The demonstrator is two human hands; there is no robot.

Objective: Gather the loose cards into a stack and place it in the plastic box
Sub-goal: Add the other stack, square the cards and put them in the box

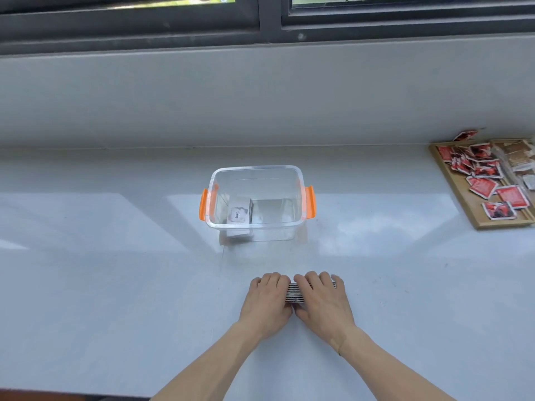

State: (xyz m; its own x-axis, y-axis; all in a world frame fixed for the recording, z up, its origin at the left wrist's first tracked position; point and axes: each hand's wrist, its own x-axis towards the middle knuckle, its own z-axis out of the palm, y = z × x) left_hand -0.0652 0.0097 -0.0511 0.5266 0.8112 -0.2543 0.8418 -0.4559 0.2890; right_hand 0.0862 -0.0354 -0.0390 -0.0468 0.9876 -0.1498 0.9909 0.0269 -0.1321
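A stack of cards (294,293) with striped dark-and-white edges lies on the white counter, squeezed between both hands. My left hand (266,302) presses its left side and my right hand (321,299) covers its right side, fingers curled over the top. Most of the stack is hidden under the fingers. Beyond the hands stands the clear plastic box (256,227) with orange handle clips (203,204). Inside it, at the left, lies another stack of cards (238,213) with a printed word on top.
A wooden tray (460,195) full of red and brown sachets sits at the far right. A grey wall and a dark window frame (260,24) rise behind the counter (115,285). The counter's near edge runs along the bottom left.
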